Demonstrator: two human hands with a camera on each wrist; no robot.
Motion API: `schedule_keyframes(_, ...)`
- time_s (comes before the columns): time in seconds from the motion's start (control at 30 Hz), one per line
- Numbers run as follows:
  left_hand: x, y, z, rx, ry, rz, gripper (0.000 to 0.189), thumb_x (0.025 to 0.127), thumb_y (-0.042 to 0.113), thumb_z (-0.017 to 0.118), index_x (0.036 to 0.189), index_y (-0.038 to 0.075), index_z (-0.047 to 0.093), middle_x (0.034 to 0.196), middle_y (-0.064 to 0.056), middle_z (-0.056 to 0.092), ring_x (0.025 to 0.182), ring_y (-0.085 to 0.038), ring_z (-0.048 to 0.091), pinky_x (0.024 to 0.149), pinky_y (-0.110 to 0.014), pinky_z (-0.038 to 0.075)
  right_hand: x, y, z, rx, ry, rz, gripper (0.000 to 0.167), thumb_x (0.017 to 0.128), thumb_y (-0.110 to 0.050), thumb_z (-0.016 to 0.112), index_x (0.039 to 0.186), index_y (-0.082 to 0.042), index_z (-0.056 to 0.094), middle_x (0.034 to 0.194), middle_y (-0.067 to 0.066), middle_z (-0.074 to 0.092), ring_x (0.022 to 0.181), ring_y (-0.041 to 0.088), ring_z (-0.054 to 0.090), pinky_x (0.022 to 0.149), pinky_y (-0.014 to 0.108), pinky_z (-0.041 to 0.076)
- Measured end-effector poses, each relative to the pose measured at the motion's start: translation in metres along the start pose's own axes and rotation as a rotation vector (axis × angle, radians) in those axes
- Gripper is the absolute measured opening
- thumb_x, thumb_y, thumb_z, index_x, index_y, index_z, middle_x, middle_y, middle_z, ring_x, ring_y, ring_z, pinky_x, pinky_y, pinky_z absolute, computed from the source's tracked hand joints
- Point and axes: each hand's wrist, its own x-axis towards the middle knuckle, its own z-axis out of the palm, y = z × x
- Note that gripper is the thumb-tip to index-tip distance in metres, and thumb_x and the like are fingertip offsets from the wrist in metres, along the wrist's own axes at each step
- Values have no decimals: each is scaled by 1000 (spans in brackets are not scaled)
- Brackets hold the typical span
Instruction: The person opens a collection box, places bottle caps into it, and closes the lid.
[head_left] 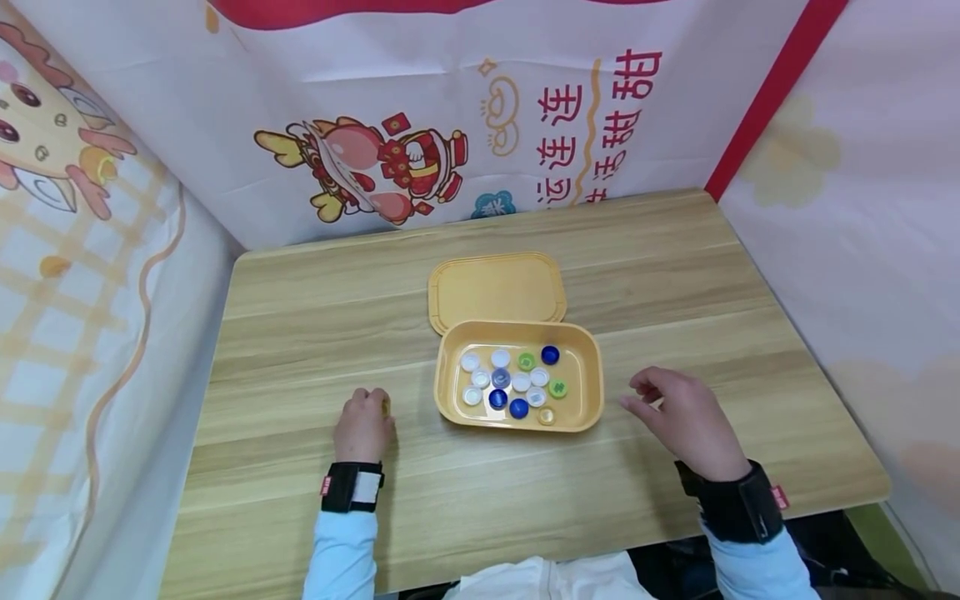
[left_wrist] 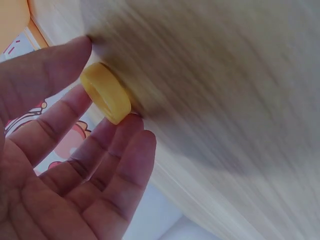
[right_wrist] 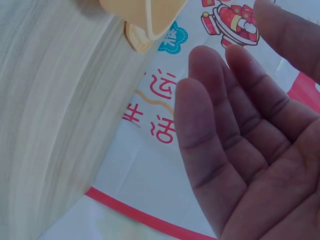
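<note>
Left of the tray, my left hand (head_left: 363, 427) holds a yellow bottle cap (left_wrist: 106, 93) on its side, close over the tabletop. In the left wrist view the cap sits between the thumb and the fingertips. My right hand (head_left: 686, 421) hovers right of the tray, fingers loosely bent and nothing in them; the right wrist view shows its bare palm. Between the hands stands a yellow plastic box (head_left: 577, 337) with several caps in it: white caps (head_left: 470, 362), dark blue caps (head_left: 550, 355), green caps (head_left: 557, 388) and a yellowish cap (head_left: 546, 416) near the front wall.
A flat yellow lid (head_left: 497, 287) lies behind the box, its front edge meeting the box's back rim. All of this is on a wood-grain table (head_left: 300, 333). Printed cloth (head_left: 420, 58) hangs behind the table and along both sides.
</note>
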Motion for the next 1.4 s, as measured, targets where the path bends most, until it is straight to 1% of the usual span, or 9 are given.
schedule_keyframes(0.27, -1, 2, -2, 4, 1, 17, 29, 78, 0, 78, 104, -5, 66, 96, -21, 59, 86, -36, 60, 73, -48, 53, -1, 2, 2, 10, 1, 12, 24, 88, -22, 74, 101, -3, 67, 89, 7, 67, 79, 23, 62, 68, 42, 53)
schedule_keyframes(0.37, -1, 6, -5, -4, 22, 23, 31, 77, -1, 78, 105, -5, 66, 98, -23, 60, 88, -37, 60, 74, -49, 53, -1, 4, 1, 6, -1, 19, 24, 88, -22, 74, 101, -3, 67, 89, 7, 67, 79, 23, 62, 68, 42, 53)
schedule_keyframes(0.47, 1, 15, -14, -19, 70, 47, 32, 77, -3, 77, 107, -5, 66, 101, -24, 60, 90, -38, 61, 75, -49, 54, -1, 6, 2, 5, -5, 27, 23, 88, -22, 73, 100, -3, 67, 89, 7, 67, 79, 24, 62, 67, 42, 53)
schedule_keyframes(0.8, 2, 69, -57, -23, 244, 173, 30, 77, -3, 78, 105, -3, 68, 98, -21, 62, 86, -33, 63, 71, -42, 56, -2, 12, 6, 11, -12, 46, 23, 89, -22, 72, 102, -3, 67, 92, 9, 67, 82, 24, 62, 70, 42, 53)
schedule_keyframes(0.97, 3, 98, -70, -42, 273, 269, 30, 76, -2, 80, 104, -3, 68, 99, -20, 62, 87, -32, 62, 71, -41, 57, -2, 14, 5, 14, -17, 55, 24, 90, -23, 71, 103, -3, 67, 92, 9, 67, 83, 25, 62, 70, 43, 53)
schedule_keyframes(1.03, 4, 109, -69, -48, 259, 310, 30, 76, -2, 80, 103, -3, 68, 99, -19, 62, 86, -32, 62, 71, -39, 56, -3, 14, 6, 20, -19, 56, 24, 90, -23, 71, 103, -3, 67, 93, 9, 67, 83, 25, 62, 70, 43, 53)
schedule_keyframes(1.13, 4, 122, -60, -34, 213, 361, 31, 75, -1, 81, 103, -1, 68, 96, -17, 62, 84, -29, 61, 69, -36, 56, -3, 16, 7, 24, -18, 54, 23, 90, -22, 71, 103, -3, 67, 93, 9, 67, 83, 25, 62, 70, 42, 53)
schedule_keyframes(1.23, 2, 132, -44, -4, 140, 405, 31, 74, 1, 82, 102, 0, 69, 93, -14, 61, 81, -25, 60, 66, -33, 55, -4, 16, 7, 26, -14, 52, 24, 90, -23, 71, 103, -3, 67, 93, 9, 67, 83, 24, 62, 69, 42, 53)
schedule_keyframes(1.4, 1, 145, -16, 64, 16, 435, 28, 75, 7, 83, 99, 1, 70, 89, -11, 59, 75, -21, 60, 62, -32, 54, -4, 17, 6, 39, -9, 45, 25, 90, -23, 71, 103, -2, 67, 93, 10, 68, 83, 25, 62, 69, 43, 53)
